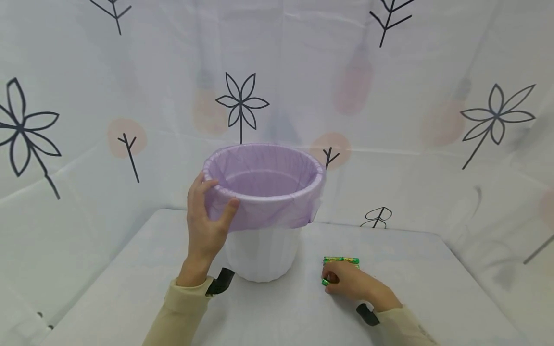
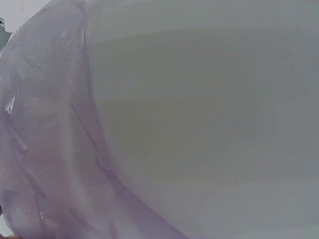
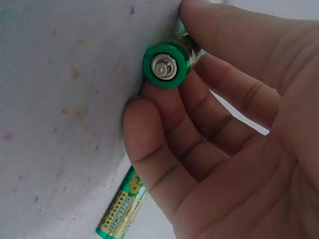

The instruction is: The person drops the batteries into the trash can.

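Observation:
A white trash can (image 1: 263, 254) lined with a purple plastic bag (image 1: 277, 211) stands upright on the table. My left hand (image 1: 207, 226) grips its near-left rim, thumb on the outside and fingers over the edge. In the left wrist view the can's pale wall (image 2: 209, 129) and the hanging bag (image 2: 50, 124) fill the picture. To the right of the can, my right hand (image 1: 348, 281) pinches a green and gold battery (image 3: 167, 64) close to the tabletop. Behind its fingers, other green batteries (image 1: 342, 260) lie on the table, one battery (image 3: 122, 206) showing its label in the right wrist view.
The white table (image 1: 402, 269) extends on both sides of the can. A white curtain (image 1: 277, 72) with black plant drawings and pink spots hangs behind it and along the sides. Each wrist carries a black band mount (image 1: 220, 282).

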Demonstrator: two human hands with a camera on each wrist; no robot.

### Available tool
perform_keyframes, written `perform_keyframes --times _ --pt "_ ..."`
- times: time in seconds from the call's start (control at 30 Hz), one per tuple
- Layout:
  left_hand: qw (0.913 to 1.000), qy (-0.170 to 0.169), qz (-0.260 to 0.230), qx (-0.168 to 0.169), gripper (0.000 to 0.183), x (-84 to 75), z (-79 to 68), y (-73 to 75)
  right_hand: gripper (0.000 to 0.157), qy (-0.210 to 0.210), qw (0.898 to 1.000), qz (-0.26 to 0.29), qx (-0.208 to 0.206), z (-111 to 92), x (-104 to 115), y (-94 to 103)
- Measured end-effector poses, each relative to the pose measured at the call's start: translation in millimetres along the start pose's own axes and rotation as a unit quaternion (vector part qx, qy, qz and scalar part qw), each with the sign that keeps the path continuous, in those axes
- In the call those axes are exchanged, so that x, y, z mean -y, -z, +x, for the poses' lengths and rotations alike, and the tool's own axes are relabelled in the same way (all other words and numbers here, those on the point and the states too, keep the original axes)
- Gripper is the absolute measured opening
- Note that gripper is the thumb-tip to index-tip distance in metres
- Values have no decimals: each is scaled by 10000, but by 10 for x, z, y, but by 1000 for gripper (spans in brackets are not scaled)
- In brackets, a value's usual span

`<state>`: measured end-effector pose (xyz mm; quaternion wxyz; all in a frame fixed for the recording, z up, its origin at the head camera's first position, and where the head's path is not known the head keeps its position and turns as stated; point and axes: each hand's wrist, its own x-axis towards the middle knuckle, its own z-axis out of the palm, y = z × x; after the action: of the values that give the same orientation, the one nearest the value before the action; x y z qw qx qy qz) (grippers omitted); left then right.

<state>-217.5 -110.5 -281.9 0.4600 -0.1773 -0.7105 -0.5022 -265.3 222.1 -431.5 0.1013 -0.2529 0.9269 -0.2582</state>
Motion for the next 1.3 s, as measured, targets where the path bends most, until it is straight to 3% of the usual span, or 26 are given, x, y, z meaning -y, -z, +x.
perform_keyframes --times 0.5,0.8,1.07,1.3 --pt "9999 -124 -33 -42 47 -1 6 -3 16 213 9998 24 46 1 -10 0" --pt "9999 -92 -63 -40 47 0 3 -9 17 395 9988 -155 -226 -26 -42 58" --pt "9999 -110 -47 -56 48 -3 5 -6 17 598 9974 -251 -312 -41 31 302" --pt "10000 -55 -76 -12 47 -8 -1 2 18 711 9930 -846 -425 -90 225 709"
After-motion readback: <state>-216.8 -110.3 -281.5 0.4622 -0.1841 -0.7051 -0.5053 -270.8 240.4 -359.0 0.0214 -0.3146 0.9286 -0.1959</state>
